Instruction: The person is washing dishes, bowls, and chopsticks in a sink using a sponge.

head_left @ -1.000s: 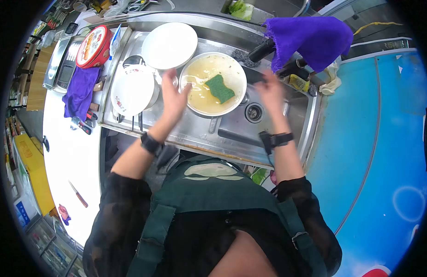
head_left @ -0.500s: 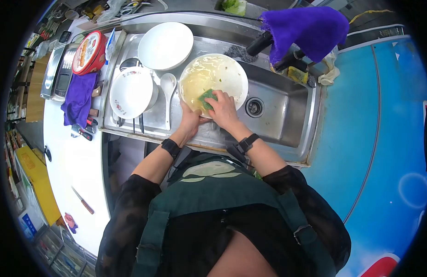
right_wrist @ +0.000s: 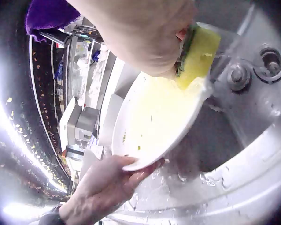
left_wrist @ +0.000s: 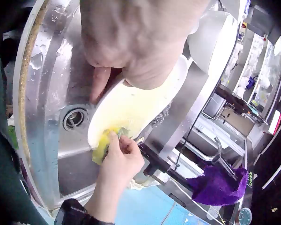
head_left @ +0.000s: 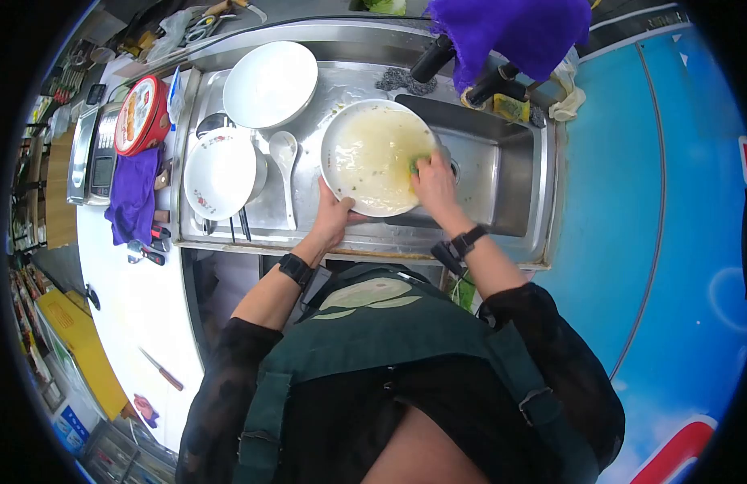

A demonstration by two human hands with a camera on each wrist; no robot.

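A white bowl (head_left: 373, 161) with cloudy yellowish liquid and small green bits is at the sink basin's left edge. The left hand (head_left: 334, 214) grips its near left rim, thumb on the inside, fingers underneath. At the right rim, the right hand (head_left: 435, 187) pinches a green and yellow sponge (head_left: 419, 164). In the right wrist view the sponge (right_wrist: 200, 56) lies over the rim, its yellow side outward, and the bowl (right_wrist: 154, 117) appears tilted. The left wrist view shows thumb and fingers of the right hand (left_wrist: 122, 157) around the sponge (left_wrist: 103, 146).
Left of the bowl, a white spoon (head_left: 285, 173), a large white bowl (head_left: 270, 85) and a flower-patterned bowl (head_left: 220, 173) stand on the steel drainboard. The basin (head_left: 502, 185) lies right. Behind it, a purple cloth (head_left: 510, 36) hangs over dark taps; steel wool (head_left: 396, 79) sits nearby.
Both hands came down to the bowl; the left took its rim and the right took the sponge. Since then the sponge moved from the near side to the right rim, and the bowl shifted slightly.
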